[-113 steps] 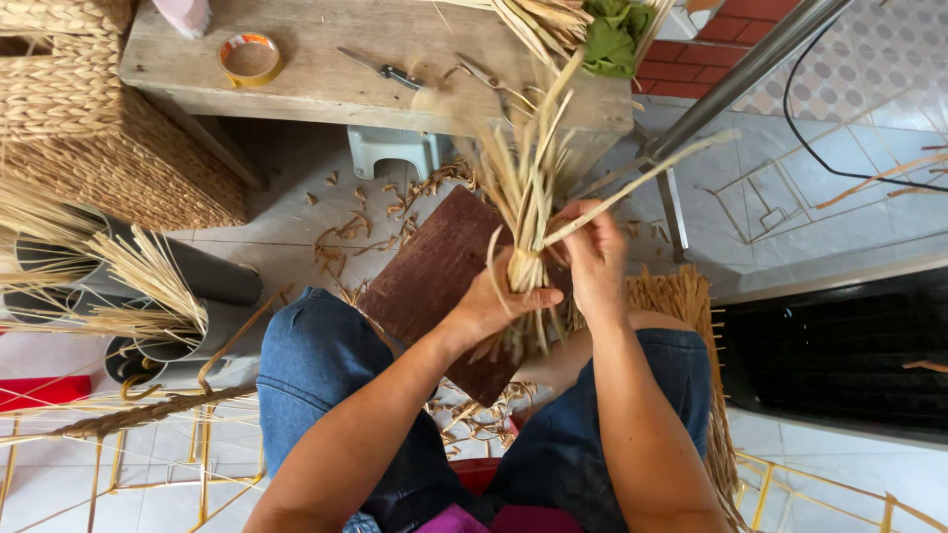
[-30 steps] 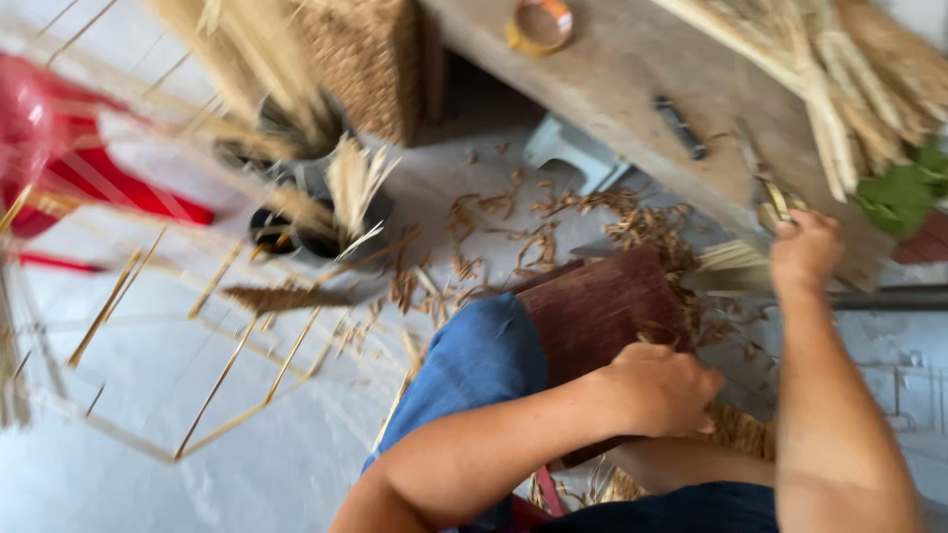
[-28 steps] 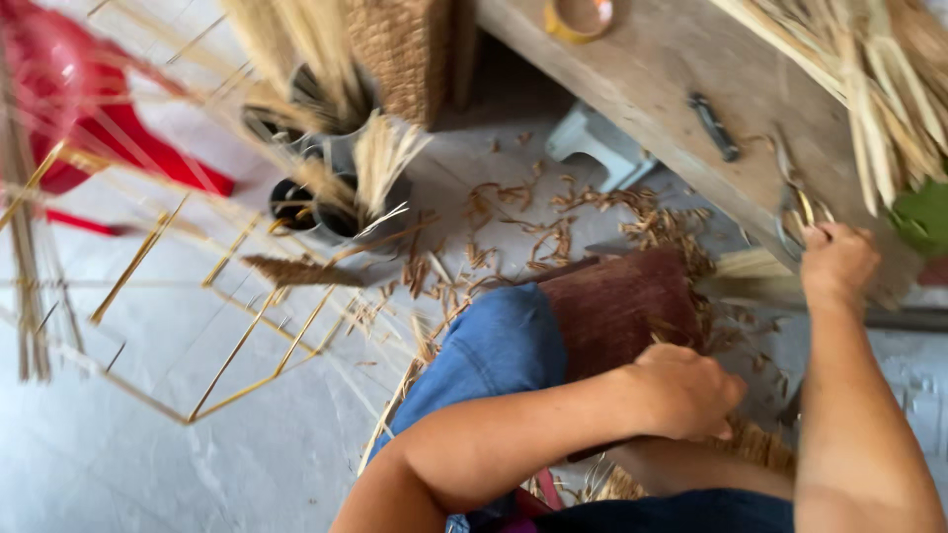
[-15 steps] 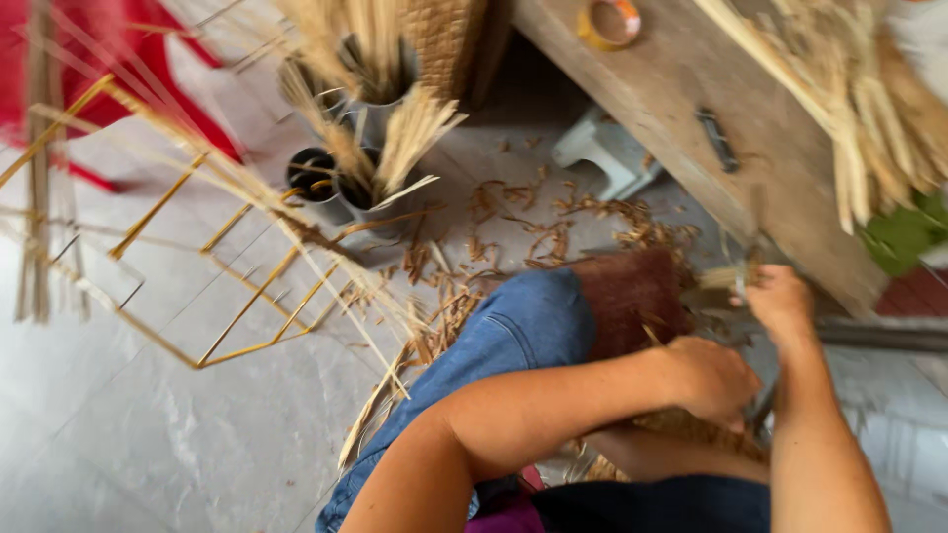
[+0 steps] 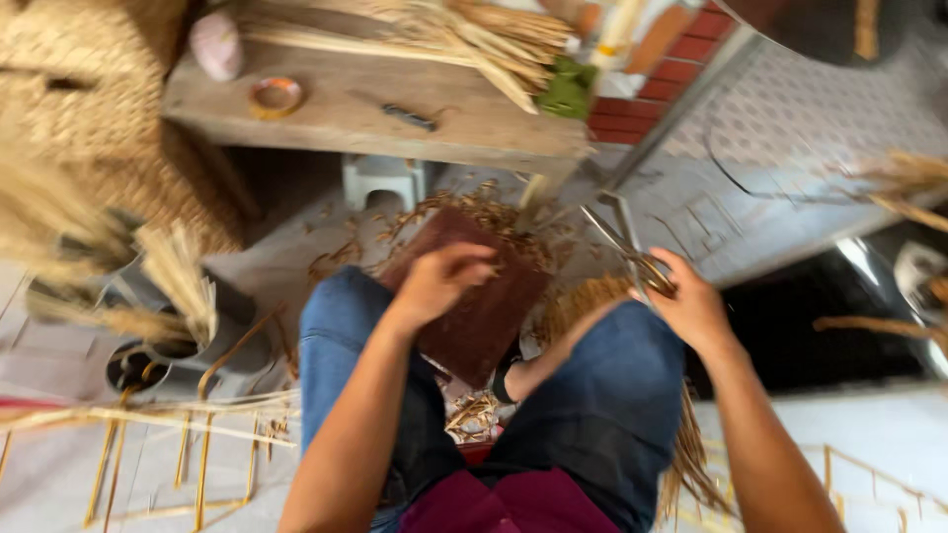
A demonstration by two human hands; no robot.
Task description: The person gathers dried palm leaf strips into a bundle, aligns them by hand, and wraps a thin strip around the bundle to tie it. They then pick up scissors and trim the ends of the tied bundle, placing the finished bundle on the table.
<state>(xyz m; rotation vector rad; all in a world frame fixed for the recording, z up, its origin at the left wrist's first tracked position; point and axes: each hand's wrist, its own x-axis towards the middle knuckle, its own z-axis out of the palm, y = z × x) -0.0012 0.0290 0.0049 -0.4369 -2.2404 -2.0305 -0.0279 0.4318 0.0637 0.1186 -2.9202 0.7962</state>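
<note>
I sit in blue jeans with a dark brown board [image 5: 484, 326] leaning between my knees. My left hand [image 5: 439, 281] rests on the board's face with its fingers curled, and nothing shows in it. My right hand [image 5: 691, 306] is above my right knee, closed on the handles of metal scissors [image 5: 627, 242] whose blades point up and away toward the bench. A fan of straw [image 5: 583, 306] lies under my right leg. The view is blurred.
A wooden bench [image 5: 346, 123] ahead carries a tape roll [image 5: 275, 96], a dark tool [image 5: 410, 116] and a straw bundle [image 5: 444, 30]. At the left are a woven basket [image 5: 79, 99], dark pots of straw [image 5: 148, 336] and a bamboo frame [image 5: 197, 444]. A metal pole [image 5: 681, 109] slants at the right.
The view swung back from the left to the front. My right hand came down from the bench with the scissors. My left hand no longer holds the straw bundle.
</note>
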